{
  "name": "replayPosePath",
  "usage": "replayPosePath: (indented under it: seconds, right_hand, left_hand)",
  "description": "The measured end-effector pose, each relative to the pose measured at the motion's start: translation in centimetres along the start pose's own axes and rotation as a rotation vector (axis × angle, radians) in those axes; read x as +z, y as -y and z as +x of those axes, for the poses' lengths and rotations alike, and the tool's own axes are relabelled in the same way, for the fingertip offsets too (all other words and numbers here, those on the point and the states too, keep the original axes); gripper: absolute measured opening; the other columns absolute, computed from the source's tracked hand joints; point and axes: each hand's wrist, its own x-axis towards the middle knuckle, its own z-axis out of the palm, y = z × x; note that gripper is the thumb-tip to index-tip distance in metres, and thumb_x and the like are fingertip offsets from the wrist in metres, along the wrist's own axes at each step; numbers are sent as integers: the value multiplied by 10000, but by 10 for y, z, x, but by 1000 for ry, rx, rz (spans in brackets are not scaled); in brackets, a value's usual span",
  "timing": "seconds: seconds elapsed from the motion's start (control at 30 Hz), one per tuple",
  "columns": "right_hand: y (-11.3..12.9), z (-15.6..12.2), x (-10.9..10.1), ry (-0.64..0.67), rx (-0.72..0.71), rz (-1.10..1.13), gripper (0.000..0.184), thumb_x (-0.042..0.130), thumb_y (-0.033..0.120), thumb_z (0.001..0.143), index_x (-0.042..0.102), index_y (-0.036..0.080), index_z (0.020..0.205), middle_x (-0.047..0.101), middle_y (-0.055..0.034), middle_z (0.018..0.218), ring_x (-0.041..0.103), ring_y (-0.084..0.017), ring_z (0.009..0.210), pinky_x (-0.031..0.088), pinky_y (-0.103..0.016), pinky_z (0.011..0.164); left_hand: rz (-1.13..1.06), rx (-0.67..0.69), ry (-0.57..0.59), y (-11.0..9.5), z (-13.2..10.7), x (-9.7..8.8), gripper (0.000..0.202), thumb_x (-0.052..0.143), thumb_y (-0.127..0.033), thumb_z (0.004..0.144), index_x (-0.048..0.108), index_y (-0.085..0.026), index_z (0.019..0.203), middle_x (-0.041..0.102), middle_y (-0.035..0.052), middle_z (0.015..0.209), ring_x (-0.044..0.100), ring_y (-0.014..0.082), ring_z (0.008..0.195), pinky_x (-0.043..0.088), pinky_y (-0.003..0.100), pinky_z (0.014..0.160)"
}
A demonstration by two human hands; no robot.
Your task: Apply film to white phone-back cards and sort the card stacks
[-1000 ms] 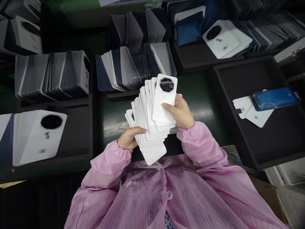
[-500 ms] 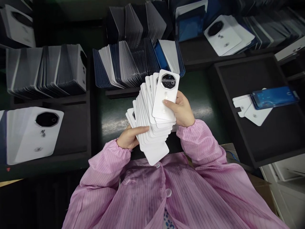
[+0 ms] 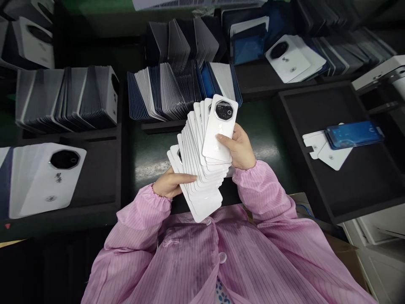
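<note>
A fanned stack of white phone back covers point(image 3: 198, 169) is held tilted in front of my chest. The top cover point(image 3: 218, 126) shows a dark octagonal camera window near its upper end. Around the lower left of the fan, my left hand point(image 3: 172, 182) is closed, its thumb lying across the covers. At the upper right, my right hand point(image 3: 240, 145) grips the fan with its thumb pressed on the top cover. The fingers under the stack are largely hidden on both sides.
Rows of upright covers point(image 3: 177, 90) stand behind the fan, with another row point(image 3: 63, 97) at left. White covers point(image 3: 47, 181) lie front left. A black tray point(image 3: 354, 190) at right holds white pieces and a blue-filmed panel point(image 3: 354, 135). More white covers point(image 3: 287, 59) lie back right.
The view has shifted slightly, bringing in more of the back of the bench. Both hands keep hold of the fanned covers, with the lower covers a little differently spread.
</note>
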Motion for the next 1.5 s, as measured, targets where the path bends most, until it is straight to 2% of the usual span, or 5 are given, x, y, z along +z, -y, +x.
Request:
replayPosePath:
  seconds: [0.3, 0.6, 1.07, 1.4, 1.5]
  right_hand:
    - [6, -20, 15, 64, -170, -148, 615, 725, 431, 769, 433, 263, 1283, 560, -80, 1308, 560, -262, 1206, 455, -457, 1045]
    - [-8, -43, 30, 470, -274, -273, 1008, 690, 470, 789, 32, 235, 1515, 332, -149, 1502, 338, -293, 1402, 294, -483, 1155]
    - [-28, -57, 32, 542, -513, -335, 1187, 766, 373, 720, -132, 291, 1492, 355, -143, 1457, 385, -255, 1366, 311, -454, 1127]
    - [28, -36, 14, 764, -430, -590, 1192, 871, 490, 528, 234, 210, 1496, 400, -172, 1442, 404, -302, 1346, 338, -414, 1125]
    - [62, 18, -14, 360, -419, -642, 802, 800, 557, 610, 546, 239, 1301, 527, -103, 1362, 480, -278, 1288, 320, -409, 1140]
  left_hand:
    - [-41, 169, -82, 14, 5, -2, 671, 801, -458, 622, 616, -177, 1202, 735, 106, 1090, 571, 369, 1212, 425, 526, 1073]
    - [635, 621, -132, 3, -5, -10, 574, 826, -265, 622, 625, -194, 1155, 714, 101, 1119, 669, 305, 1059, 507, 476, 983]
    - [726, 1013, -478, 42, -16, 0, 1286, 900, -376, 481, 86, -379, 1477, 496, 49, 1198, 560, 254, 1144, 400, 455, 1048]
    - [811, 869, -572, 52, -5, -23, 740, 845, -334, 527, 538, -250, 1195, 639, 80, 1083, 623, 306, 1053, 442, 508, 1003]
    - [785, 792, -588, 51, 0, -30, 538, 824, -365, 548, 617, -211, 1020, 676, 103, 1038, 630, 338, 1048, 443, 543, 996]
